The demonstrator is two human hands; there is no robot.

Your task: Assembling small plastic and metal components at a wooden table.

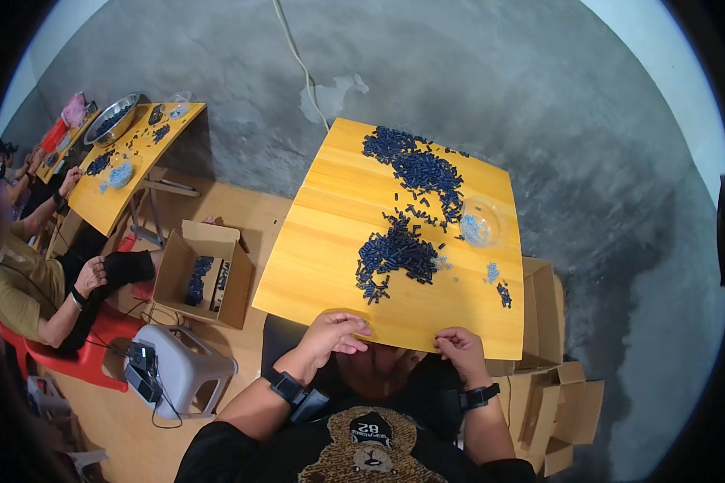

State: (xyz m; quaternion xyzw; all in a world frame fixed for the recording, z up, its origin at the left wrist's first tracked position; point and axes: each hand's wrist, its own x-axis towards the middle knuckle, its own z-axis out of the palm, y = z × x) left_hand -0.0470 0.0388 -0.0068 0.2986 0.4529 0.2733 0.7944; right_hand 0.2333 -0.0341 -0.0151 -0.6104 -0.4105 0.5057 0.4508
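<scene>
At the front edge of the yellow wooden table (314, 249), my left hand (337, 333) reaches in with its fingers half curled and a gap between them and the thumb. I make out nothing in it. To its right, my right hand (462, 349) is closed in a pinch at the same edge; its fingertips hide whatever they hold. Beyond my hands lies a near pile of small dark blue cylinders (399, 256), with a larger far pile (423, 171) behind it. A clear round bowl (498, 233) at the right contains small light blue bits (475, 230).
Loose light blue bits (492, 273) and several dark cylinders (504, 295) lie near the right edge. Cardboard boxes (544, 322) stand right of the table. At left are an open carton (177, 270), a grey stool (177, 354) and a person (24, 282) seated at another table (97, 197).
</scene>
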